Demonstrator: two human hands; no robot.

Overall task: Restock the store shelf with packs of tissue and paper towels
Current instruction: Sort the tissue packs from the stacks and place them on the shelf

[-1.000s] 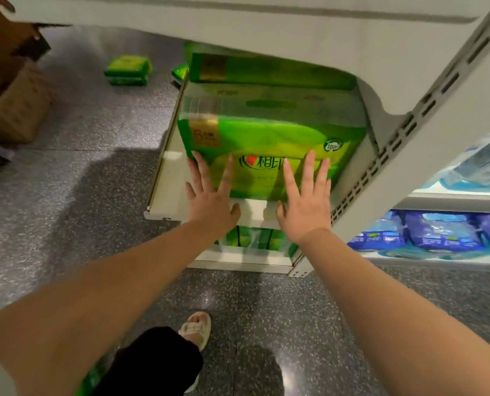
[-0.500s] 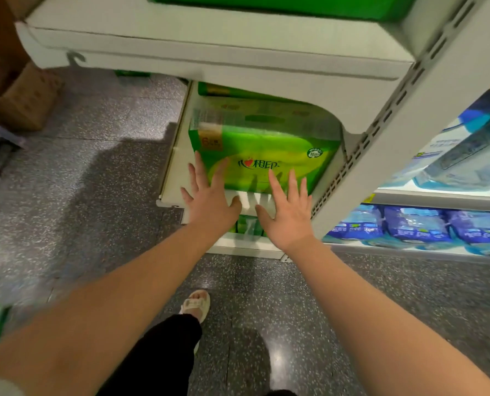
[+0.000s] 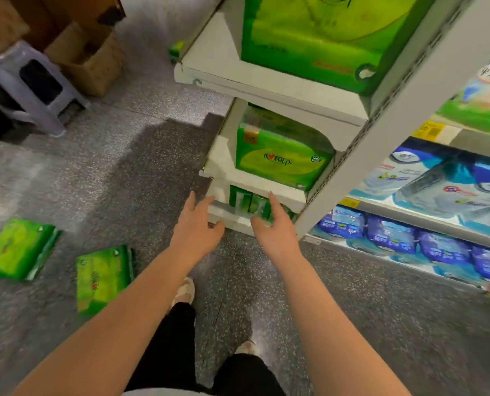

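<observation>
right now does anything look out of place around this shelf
Yes. Two green packs lie flat on the floor to the left of the shelf, apart from each other and at different angles, not shelved. A smaller green pack sits on the floor farther back. Both hands are empty.

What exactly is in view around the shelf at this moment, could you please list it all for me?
green tissue pack: one, green, middle shelf.
large green pack: one, green, upper shelf.
small green packs: several, green, bottom shelf.
floor packs: two, green, floor at left.
blue packs: several, blue, low shelf at right.
pale blue packs: several, shelf above those.
cardboard box: one, brown, open, far left.
stool: one, grey, beside the box.
left hand: open, holding nothing.
right hand: open, holding nothing.
</observation>
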